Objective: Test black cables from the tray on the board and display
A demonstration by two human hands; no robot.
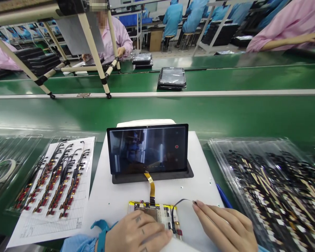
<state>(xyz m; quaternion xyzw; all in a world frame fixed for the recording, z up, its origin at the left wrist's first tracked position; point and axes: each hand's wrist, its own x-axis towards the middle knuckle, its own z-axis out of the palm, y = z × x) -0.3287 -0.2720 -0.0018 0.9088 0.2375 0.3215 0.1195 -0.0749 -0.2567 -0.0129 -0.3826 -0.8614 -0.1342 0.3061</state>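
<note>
My left hand (140, 232), with a blue strap at the wrist, lies over the near part of a circuit board (161, 211) with yellow tape along its edges. Its fingers are bent together and hold the board, hiding much of it. My right hand (225, 225) pinches the free end of a thin black cable (182, 200) between thumb and fingertips. That cable arcs down to the board's right side, near a small red part (179, 232). A gold ribbon cable (151, 185) joins the board to a lit tablet screen (148, 150), which leans upright in a black stand (152, 177).
White foam (203, 171) lies under the work. Printed paper (81, 182) with rows of small cables is at left; a clear tray (252, 143) of cables and a blue pen (224, 196) are at right. Stacked black panels (172, 77), a pipe frame (94, 52) and co-workers are beyond.
</note>
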